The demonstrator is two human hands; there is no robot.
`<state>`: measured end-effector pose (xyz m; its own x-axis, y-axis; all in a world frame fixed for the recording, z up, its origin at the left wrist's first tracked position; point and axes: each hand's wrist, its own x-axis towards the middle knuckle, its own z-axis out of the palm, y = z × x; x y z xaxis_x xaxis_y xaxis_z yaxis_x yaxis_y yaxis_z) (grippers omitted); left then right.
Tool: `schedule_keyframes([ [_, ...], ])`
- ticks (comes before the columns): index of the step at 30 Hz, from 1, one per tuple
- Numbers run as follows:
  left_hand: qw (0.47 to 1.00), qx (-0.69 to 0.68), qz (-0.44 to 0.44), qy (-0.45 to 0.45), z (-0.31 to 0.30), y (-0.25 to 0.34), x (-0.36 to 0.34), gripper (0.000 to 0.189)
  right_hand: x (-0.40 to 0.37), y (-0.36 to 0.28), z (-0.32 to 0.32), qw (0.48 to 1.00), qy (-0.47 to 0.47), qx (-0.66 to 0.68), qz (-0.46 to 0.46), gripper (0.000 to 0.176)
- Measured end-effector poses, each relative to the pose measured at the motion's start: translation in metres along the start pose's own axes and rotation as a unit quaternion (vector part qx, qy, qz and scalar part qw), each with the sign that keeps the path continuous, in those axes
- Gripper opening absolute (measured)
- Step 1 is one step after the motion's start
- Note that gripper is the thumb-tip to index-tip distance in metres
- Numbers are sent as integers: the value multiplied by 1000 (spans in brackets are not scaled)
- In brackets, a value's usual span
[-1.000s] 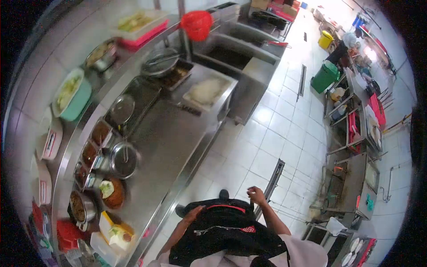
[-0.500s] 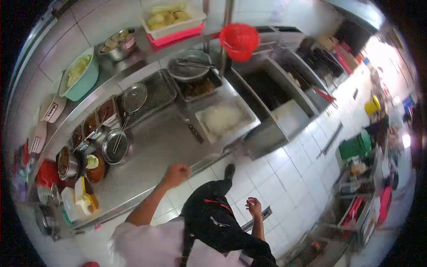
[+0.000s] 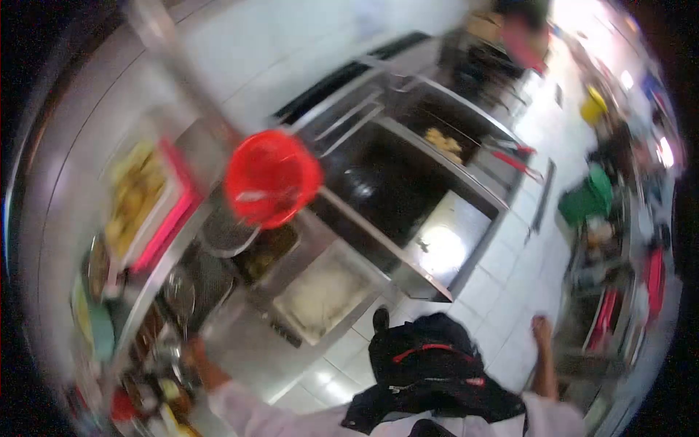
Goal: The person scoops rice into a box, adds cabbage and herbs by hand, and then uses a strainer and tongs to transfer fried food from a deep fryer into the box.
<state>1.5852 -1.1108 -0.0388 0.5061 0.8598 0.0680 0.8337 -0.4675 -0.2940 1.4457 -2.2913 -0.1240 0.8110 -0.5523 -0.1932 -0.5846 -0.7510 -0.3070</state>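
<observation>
My left hand [image 3: 195,355] is smeared by motion over the left part of the steel counter, near a round metal pan lid and small sauce tins; its grip cannot be made out. My right hand [image 3: 540,328] hangs away from the counter above the tiled floor, fingers curled in, nothing visible in it. Ahead of the left hand lie a dark-handled utensil [image 3: 286,331], a tray of white powder [image 3: 328,288] and a pan of dark food [image 3: 266,251]. A red plastic basket [image 3: 271,178] is at the shelf's end.
Beyond the counter stands a deep fryer with dark oil [image 3: 371,178]. Pale fried pieces [image 3: 444,144] lie in its far vat, and a red-handled tool [image 3: 513,162] rests at its edge. On the right are a green bin [image 3: 588,197] and shelving. A person [image 3: 523,36] stands at the back.
The view has swung right and closer to the fryer. My left hand has moved left over the counter, and my right hand has swung out to the right with its fingers curled. A person has appeared at the back.
</observation>
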Motion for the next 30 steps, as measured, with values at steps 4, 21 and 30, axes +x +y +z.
schedule_keyframes([
  [4,999,31,21,15,14,9,-2,51,127,-133,-102,980,168,-63,-83,33],
  [21,758,-648,-75,0,-98,144,-479,26,479,-404,-64,684,-607,402,47,18],
  [30,492,-763,-219,-359,-269,396,-740,6,417,-354,-109,725,-549,406,-89,29],
])
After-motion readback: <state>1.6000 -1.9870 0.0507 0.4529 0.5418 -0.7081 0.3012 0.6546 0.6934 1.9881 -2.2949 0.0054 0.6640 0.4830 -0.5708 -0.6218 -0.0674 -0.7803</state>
